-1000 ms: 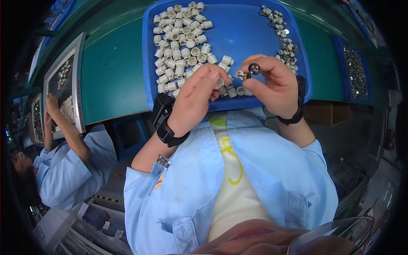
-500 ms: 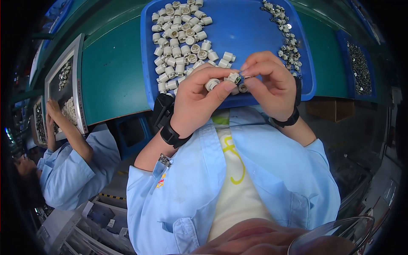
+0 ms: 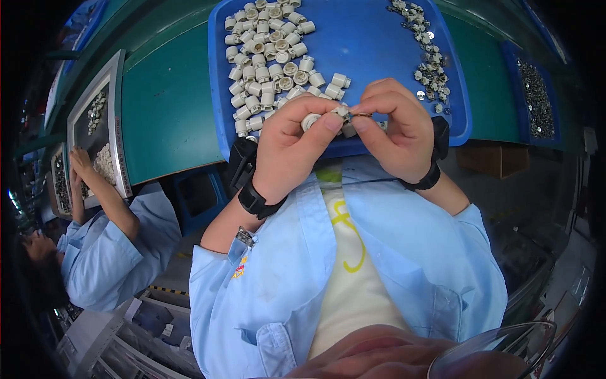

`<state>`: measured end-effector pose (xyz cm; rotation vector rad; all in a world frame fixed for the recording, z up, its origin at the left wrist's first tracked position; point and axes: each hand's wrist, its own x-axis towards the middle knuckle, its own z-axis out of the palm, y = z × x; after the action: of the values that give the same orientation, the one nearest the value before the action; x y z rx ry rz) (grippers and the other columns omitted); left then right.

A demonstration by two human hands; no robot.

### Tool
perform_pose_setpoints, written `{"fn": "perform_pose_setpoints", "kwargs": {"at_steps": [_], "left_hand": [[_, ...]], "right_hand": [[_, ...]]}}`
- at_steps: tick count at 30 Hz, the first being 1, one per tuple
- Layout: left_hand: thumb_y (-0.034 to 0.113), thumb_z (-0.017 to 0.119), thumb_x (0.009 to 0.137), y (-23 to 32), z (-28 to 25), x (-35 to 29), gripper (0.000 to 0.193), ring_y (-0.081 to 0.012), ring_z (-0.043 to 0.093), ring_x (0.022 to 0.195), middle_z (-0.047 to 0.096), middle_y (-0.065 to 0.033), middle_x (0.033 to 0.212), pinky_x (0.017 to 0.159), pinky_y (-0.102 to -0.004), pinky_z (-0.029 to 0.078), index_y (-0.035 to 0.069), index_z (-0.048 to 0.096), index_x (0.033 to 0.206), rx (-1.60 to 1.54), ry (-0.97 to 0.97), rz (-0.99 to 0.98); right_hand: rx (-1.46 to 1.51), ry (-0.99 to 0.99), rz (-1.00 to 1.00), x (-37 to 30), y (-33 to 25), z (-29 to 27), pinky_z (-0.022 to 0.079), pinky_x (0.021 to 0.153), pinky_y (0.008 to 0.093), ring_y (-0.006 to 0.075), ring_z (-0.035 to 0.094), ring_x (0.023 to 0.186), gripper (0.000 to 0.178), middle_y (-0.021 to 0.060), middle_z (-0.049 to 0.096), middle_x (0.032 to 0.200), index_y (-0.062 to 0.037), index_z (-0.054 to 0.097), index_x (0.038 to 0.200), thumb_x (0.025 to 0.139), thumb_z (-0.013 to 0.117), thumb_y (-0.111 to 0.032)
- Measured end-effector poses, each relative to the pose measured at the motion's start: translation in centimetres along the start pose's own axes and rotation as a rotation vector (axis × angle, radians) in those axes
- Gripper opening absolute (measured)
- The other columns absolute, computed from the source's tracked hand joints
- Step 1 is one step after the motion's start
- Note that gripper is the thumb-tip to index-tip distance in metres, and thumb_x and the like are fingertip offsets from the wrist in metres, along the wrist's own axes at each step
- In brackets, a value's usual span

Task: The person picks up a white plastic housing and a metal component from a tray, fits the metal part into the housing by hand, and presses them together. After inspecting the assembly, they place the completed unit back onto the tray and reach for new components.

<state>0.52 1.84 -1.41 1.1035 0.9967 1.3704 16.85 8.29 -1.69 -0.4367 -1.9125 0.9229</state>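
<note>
the left hand point(image 3: 287, 148) covers most of a small white cap point(image 3: 310, 120) at the frame's centre, so the way its grip closes on it stays unclear. the right hand point(image 3: 394, 129) pinches a thin metal piece point(image 3: 361, 115) too small to make out. both hands hide the near rim of the blue tray point(image 3: 372, 44), whose far edge is cut off at the top. the metal bits point(image 3: 426, 50) at upper right blur together. a second tray point(image 3: 536, 95) at the far right smears into the dark rim.
</note>
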Motion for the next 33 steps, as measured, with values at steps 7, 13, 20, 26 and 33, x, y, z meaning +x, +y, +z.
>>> {"fn": "perform_pose_setpoints", "kwargs": {"at_steps": [7,13,20,26,33], "left_hand": [[0.012,0.059,0.084,-0.2,-0.9,0.6,0.015,-0.0116,0.05,0.07,0.054,-0.0036,0.08,0.062,-0.0225,0.04,0.001,0.061,0.093,0.417,-0.115,0.189],[0.015,0.062,0.082,-0.4,-1.4,0.4,0.017,-0.0135,0.051,0.07,0.055,-0.0045,0.078,0.062,-0.0233,0.04,0.002,0.061,0.093,0.474,-0.225,0.232],[0.016,0.065,0.081,-0.8,0.0,-0.1,0.019,-0.0112,0.052,0.074,0.056,-0.0025,0.083,0.064,-0.0226,0.041,0.003,0.061,0.093,0.024,-0.14,-0.039],[0.014,0.067,0.079,-1.3,0.0,-0.2,0.02,-0.0112,0.053,0.074,0.057,-0.0029,0.083,0.065,-0.0234,0.042,0.003,0.061,0.093,0.144,-0.058,0.049],[0.013,0.067,0.077,-0.9,-0.6,0.0,0.018,-0.0159,0.054,0.071,0.057,-0.0059,0.079,0.062,-0.0258,0.042,0.001,0.06,0.089,0.396,-0.082,0.181]], "right_hand": [[-0.161,-0.093,-0.071,1.2,-0.6,-1.0,0.041,0.067,0.0271,0.0184,0.052,0.077,0.014,0.009,0.056,0.086,-0.0014,0.059,0.086,0.073,0.063,0.003],[0.266,-0.3,0.17,1.3,0.1,-1.6,0.039,0.067,0.0259,0.0166,0.05,0.078,0.009,0.0076,0.053,0.087,-0.0023,0.061,0.084,0.078,0.063,-0.008],[0.192,-0.212,0.076,0.5,0.4,-1.0,0.038,0.067,0.0231,0.0145,0.046,0.075,0.01,0.0056,0.048,0.083,-0.0014,0.061,0.087,0.082,0.059,-0.009],[0.1,-0.106,0.067,0.0,0.3,-0.2,0.037,0.066,0.0213,0.0126,0.045,0.076,0.008,0.0055,0.048,0.083,-0.0004,0.06,0.087,0.082,0.058,-0.006],[0.366,-0.111,0.281,-0.6,0.6,-0.5,0.04,0.067,0.0228,0.0126,0.051,0.077,0.008,0.005,0.054,0.084,-0.0012,0.06,0.088,0.081,0.062,-0.006]]}}
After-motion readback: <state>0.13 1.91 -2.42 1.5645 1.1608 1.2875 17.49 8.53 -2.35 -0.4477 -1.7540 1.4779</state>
